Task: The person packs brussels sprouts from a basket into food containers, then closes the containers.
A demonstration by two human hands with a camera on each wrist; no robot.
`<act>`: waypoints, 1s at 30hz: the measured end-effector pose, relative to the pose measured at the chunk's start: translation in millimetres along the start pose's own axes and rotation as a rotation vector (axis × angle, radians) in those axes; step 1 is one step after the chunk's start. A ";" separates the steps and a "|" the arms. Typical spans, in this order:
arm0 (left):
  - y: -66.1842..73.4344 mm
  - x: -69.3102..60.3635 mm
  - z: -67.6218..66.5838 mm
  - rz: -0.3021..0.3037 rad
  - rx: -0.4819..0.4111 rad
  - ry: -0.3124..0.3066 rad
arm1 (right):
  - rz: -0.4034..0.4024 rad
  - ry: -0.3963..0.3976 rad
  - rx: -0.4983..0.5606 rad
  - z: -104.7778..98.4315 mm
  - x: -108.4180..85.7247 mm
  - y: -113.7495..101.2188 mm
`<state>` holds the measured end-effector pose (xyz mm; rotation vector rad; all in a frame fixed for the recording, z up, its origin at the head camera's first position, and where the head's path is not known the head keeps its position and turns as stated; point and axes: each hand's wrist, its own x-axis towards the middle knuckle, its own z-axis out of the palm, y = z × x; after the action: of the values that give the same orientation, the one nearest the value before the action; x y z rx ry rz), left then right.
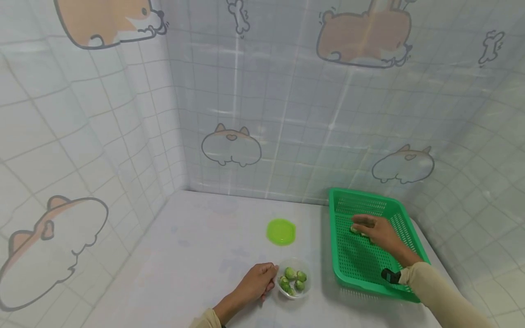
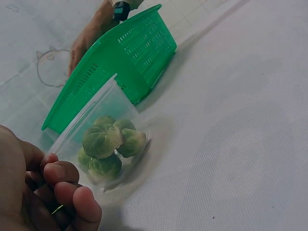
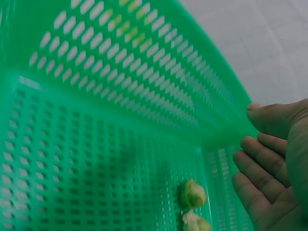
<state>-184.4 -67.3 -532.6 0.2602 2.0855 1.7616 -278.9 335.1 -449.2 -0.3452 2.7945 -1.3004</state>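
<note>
A clear plastic bowl (image 1: pixel 308 279) with several Brussels sprouts (image 1: pixel 290 273) in it stands on the table. At its left side, my left hand (image 1: pixel 257 280) has curled fingers and pinches the rim. The left wrist view shows the sprouts (image 2: pixel 102 140) through the bowl wall. My right hand (image 1: pixel 379 231) reaches into a green plastic basket (image 1: pixel 334 246), above Brussels sprouts partly hidden by it. In the right wrist view, two sprouts (image 3: pixel 193 194) lie on the basket floor, and the right hand (image 3: pixel 274 163) is beside them, fingers extended, nothing in its grasp.
A lime-green lid (image 1: pixel 280 232) lies flat behind the bowl. The basket stands at the table's right side, close to the back curtain (image 1: pixel 287 114). Printed curtains also hang to the left and right of the white-covered table (image 1: pixel 197 241).
</note>
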 end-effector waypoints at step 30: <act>2.2 0.3 -0.7 -0.004 0.004 0.008 | 0.101 -0.069 -0.222 1.0 27.9 32.9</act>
<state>-185.2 -67.5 -530.4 0.2497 2.0942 1.7588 -312.0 348.8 -473.3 -0.2467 2.8612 -0.9420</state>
